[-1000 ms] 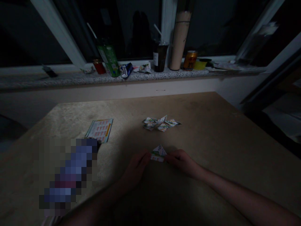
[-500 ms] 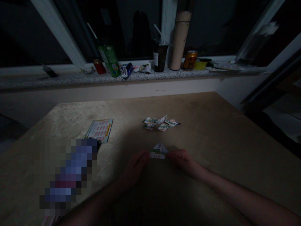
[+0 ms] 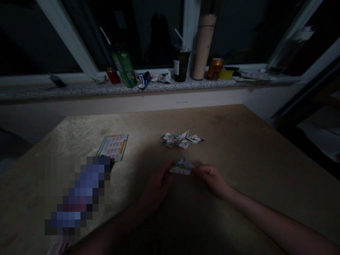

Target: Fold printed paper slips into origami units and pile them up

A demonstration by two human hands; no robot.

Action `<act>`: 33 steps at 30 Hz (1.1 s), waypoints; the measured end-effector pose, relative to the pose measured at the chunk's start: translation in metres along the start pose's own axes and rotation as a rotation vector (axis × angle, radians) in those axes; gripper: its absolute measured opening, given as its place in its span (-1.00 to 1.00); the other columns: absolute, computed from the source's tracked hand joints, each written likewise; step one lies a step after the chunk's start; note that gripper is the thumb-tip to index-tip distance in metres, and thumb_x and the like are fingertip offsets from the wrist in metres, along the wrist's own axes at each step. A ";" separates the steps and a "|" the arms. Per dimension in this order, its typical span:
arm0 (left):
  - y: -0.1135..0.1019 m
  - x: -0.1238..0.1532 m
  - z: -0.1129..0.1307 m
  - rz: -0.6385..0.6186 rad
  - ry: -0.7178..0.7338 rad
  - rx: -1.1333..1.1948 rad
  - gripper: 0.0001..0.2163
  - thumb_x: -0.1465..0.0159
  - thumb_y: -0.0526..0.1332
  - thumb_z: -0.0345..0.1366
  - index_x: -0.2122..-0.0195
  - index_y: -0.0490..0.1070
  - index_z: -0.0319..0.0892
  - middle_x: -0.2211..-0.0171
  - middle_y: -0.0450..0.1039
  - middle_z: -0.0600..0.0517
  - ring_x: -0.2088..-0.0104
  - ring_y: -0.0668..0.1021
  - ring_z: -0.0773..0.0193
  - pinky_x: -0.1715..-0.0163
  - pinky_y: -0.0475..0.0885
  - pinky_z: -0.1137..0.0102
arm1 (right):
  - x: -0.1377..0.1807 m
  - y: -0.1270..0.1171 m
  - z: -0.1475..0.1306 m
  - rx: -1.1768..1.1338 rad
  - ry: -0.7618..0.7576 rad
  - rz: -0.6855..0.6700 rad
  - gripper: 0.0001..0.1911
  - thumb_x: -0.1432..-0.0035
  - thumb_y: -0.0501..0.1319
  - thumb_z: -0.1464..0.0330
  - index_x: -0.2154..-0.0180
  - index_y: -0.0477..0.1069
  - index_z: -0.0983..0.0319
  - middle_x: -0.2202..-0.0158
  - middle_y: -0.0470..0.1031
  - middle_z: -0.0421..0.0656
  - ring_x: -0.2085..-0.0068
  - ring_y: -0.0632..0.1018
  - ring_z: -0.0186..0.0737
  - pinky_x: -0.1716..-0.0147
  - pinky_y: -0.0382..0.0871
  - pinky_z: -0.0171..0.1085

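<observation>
Pinching right corner of small triangular piece of printed paper [image 3: 182, 168]: right hand [image 3: 212, 180], fingertips together on it. Left hand [image 3: 160, 182] touching left end; firmness of grip cannot tell. Piece near centre, nearside of pointed printed-paper cluster [image 3: 183, 139]. Seems part-folded: peak formed, near-edge strip apparently left unfolded; far cluster looks folded already. Brown tabletop [image 3: 233, 141], pale printed card [image 3: 113, 146] left; speckled grey stone sill [image 3: 162, 87] far, dim room.
</observation>
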State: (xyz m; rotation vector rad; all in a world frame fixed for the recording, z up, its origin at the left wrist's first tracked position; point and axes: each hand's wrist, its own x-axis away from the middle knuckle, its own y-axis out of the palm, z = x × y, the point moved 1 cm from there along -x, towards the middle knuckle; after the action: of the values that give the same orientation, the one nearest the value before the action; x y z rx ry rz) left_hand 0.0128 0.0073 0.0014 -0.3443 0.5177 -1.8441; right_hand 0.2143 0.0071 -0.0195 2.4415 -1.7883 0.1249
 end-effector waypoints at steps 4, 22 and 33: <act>0.001 0.004 0.001 0.003 0.067 -0.025 -0.41 -0.17 0.19 -0.26 -0.21 0.03 -0.13 -0.13 0.24 -0.07 -0.07 0.35 0.14 -0.07 0.20 0.25 | 0.002 0.003 -0.004 0.027 0.019 -0.051 -0.45 -0.03 0.11 -0.05 0.68 0.05 0.23 0.69 -0.05 -0.35 0.65 -0.02 -0.48 0.67 -0.20 -0.37; 0.006 -0.004 0.001 -0.092 -0.147 0.171 -0.63 -0.12 0.25 -0.22 0.03 0.41 -0.16 0.17 0.53 0.04 0.21 0.56 0.16 0.17 0.42 0.35 | 0.008 0.012 -0.022 0.285 -0.485 0.211 -0.86 -0.14 0.16 0.30 0.34 0.41 0.23 0.37 0.43 -0.12 0.31 0.46 -0.24 0.31 0.33 -0.28; 0.008 -0.006 0.005 -0.123 -0.184 0.271 -0.74 -0.09 0.28 -0.28 0.19 0.51 -0.21 0.24 0.56 0.04 0.24 0.57 0.13 0.20 0.41 0.38 | 0.008 0.017 -0.019 0.437 -0.694 0.152 -0.63 -0.06 0.26 0.42 0.05 0.34 0.13 0.07 0.44 -0.08 0.01 0.44 -0.16 0.04 0.35 -0.14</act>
State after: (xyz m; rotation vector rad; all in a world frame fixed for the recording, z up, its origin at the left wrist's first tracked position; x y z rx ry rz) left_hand 0.0240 0.0101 0.0015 -0.3638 0.1199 -1.9485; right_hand 0.2003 -0.0031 0.0014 2.8774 -2.4392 -0.4170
